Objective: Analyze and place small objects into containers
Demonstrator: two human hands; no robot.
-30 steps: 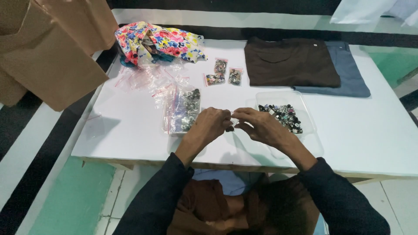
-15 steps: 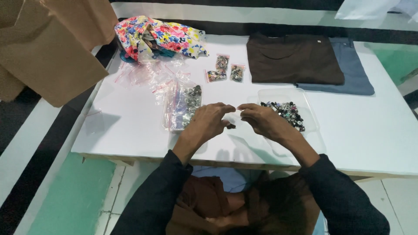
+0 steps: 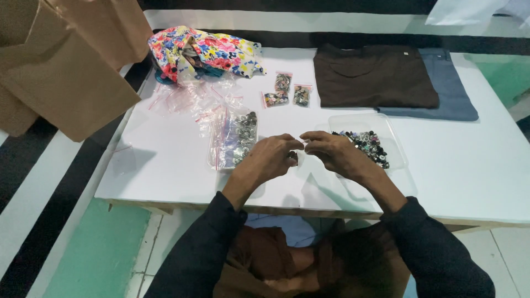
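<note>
Head view: my left hand (image 3: 270, 159) and right hand (image 3: 334, 153) met over the white table (image 3: 469, 165), fingertips pinched together on a small clear bag (image 3: 298, 156) with dark buttons inside. Both hands were closed on it, fingers curled. The tray of loose buttons (image 3: 369, 144) lay just beside my right hand; a larger bag of silver buttons (image 3: 234, 138) lay by my left. Three filled little bags (image 3: 287, 91) sat farther back. Judged step: sealing the bag. Next would need an even press along its top edge.

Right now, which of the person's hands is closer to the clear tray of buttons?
Right. The right hand is beside the clear tray; the left hand is farther away.
</note>
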